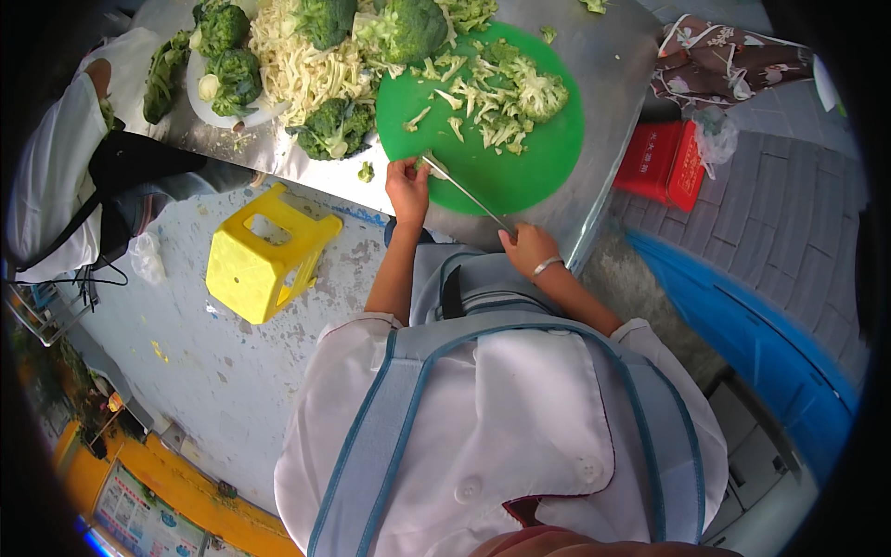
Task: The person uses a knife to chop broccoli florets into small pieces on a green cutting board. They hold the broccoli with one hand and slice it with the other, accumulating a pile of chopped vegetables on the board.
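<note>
My right hand [532,249] grips the handle of a kitchen knife [468,194], seen edge-on. Its blade runs up and left to a pale piece of cauliflower or broccoli [433,167] at the near edge of a round green cutting board [501,184]. My left hand [408,189] holds that piece with the fingertips, close beside the blade's tip. Several cut florets [498,97] are scattered over the upper part of the board. A larger pale head [543,96] lies among them on the right.
Beyond the board, broccoli heads [400,29] surround a heap of pale cut strips [306,69] on the metal table [612,63]. A yellow plastic stool [257,257] lies tipped on the floor at left. Another person's white sleeve [59,174] is far left; a red box [658,163] stands right.
</note>
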{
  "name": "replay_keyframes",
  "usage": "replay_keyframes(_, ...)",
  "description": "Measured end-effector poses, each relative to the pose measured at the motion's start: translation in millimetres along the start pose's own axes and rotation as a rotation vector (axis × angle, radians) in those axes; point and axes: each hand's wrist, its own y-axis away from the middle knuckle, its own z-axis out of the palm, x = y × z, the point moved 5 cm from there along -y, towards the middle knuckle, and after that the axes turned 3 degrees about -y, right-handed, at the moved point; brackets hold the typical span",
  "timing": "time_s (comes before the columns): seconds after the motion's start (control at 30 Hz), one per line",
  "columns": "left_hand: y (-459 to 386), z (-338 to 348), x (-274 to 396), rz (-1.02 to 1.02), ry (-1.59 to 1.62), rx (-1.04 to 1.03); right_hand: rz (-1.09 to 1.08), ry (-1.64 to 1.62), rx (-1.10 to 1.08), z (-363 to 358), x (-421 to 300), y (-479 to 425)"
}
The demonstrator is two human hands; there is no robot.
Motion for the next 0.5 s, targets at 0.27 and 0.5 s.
replay_keyframes(0.27, 0, -3, 3, -0.013, -0.053, -0.031, -0.053, -0.407, 0.053, 6, 16, -39)
replay_keyframes(0.5, 4, -3, -1, -0.042, 0.034, 0.014, -0.138, -0.058, 0.0, -18, 5, 11)
